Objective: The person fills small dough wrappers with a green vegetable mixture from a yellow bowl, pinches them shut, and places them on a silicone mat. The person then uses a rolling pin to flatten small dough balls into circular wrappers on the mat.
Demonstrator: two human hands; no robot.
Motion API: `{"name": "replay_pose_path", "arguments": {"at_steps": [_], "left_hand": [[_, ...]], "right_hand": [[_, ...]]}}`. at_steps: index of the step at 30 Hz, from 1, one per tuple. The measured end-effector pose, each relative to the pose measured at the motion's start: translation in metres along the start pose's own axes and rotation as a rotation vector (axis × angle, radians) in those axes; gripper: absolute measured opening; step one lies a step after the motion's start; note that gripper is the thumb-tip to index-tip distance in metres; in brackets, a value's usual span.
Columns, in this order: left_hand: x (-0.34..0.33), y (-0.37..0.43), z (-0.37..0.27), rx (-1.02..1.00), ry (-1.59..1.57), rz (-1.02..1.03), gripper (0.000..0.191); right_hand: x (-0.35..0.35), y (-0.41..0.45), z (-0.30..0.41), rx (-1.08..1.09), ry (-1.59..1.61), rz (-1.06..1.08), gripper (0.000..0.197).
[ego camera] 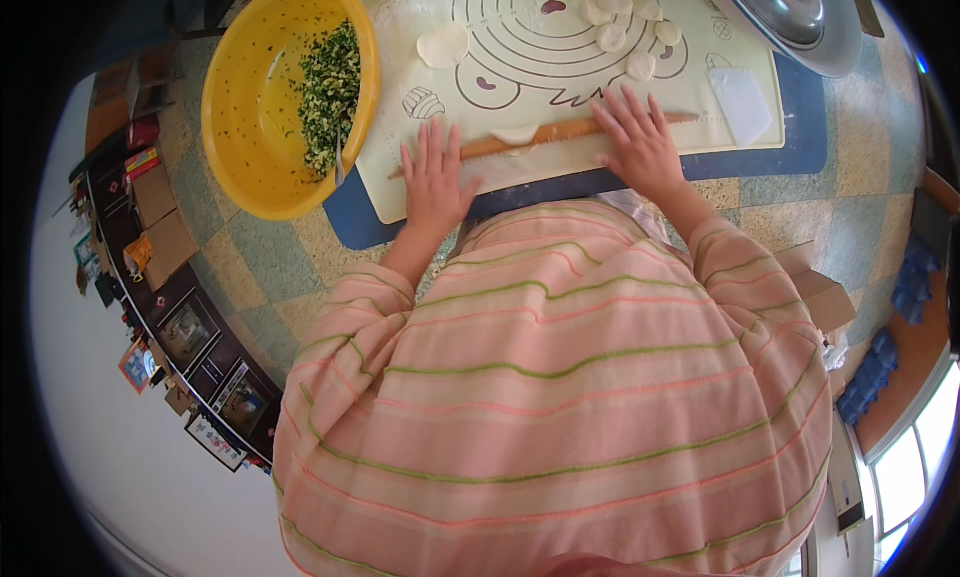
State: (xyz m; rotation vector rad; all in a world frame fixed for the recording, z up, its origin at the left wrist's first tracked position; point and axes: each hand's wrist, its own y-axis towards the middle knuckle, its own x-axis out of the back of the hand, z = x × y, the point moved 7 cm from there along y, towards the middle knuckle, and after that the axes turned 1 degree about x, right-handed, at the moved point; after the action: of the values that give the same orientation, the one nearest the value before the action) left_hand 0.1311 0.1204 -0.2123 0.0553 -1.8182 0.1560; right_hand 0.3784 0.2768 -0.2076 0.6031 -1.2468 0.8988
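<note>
A wooden rolling pin (559,132) lies across the near part of a pale kneading mat (540,173). Beneath its middle is a small round of dough (514,135), showing on both sides of the pin. My left hand (435,175) rests flat on the pin's left part, fingers extended. On the right part lies my right hand (636,141), palm down with its fingers apart. Beyond the pin, several small dough pieces (613,1) are grouped near my right hand's side of the mat. A flattened dough wrapper (443,46) lies farther left.
A yellow basin (255,104) with chopped green filling (330,89) and a metal spoon (339,157) stands at the left. A white dough scraper (740,105) lies on the mat's right side. Metal bowls (780,3) stand at the upper right. Blue tabletop edging (806,138) surrounds the mat.
</note>
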Motion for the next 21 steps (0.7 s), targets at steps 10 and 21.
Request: {"name": "replay_pose_path", "arguments": {"at_steps": [10, 21], "left_hand": [[0.001, -0.011, -0.006, -0.075, 0.011, 0.025, 0.081], [-0.001, 0.002, -0.002, -0.015, -0.059, 0.041, 0.077]], "right_hand": [[-0.008, -0.034, 0.005, 0.040, 0.084, -0.097, 0.078], [0.013, -0.016, 0.000, -0.052, 0.029, -0.072, 0.064]]}}
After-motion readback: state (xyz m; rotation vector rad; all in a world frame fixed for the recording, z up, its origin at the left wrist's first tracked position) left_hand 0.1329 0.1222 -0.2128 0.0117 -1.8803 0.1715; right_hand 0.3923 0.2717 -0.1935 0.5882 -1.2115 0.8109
